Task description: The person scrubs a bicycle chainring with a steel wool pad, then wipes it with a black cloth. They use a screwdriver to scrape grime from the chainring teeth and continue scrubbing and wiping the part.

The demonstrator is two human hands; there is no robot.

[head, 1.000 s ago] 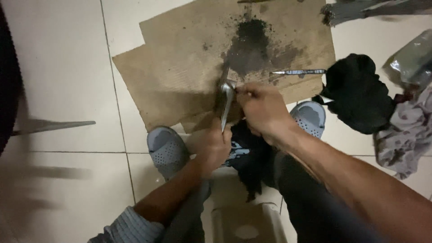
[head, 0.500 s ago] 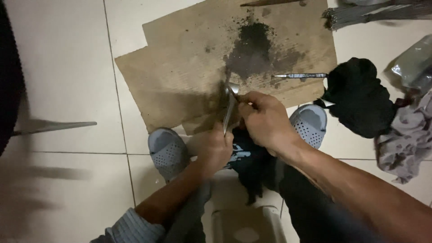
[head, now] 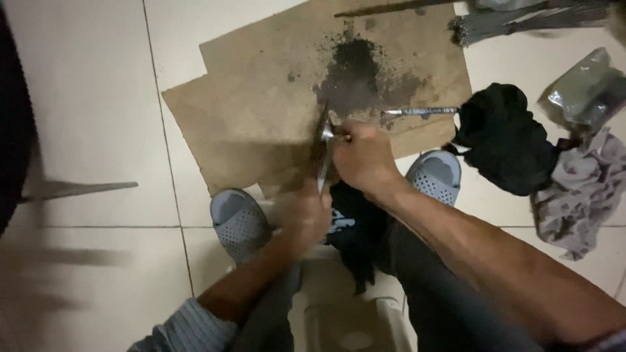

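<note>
My left hand grips the lower end of a slim metal tool that points up and away from me. My right hand is closed around the tool's upper part, just over the near edge of a brown cardboard sheet. A dark patch of grime stains the cardboard right beyond my hands. A dark cloth hangs between my knees under the hands. The tool's tip is blurred.
A second thin metal tool lies on the cardboard to the right. A black rag and a grey rag lie on the white tiles at right, near a plastic bag. My grey clogs flank a pale stool.
My hands and the tool stay together over the cardboard's near edge; the right hand has shifted a little along the tool. The view has drifted slightly.
</note>
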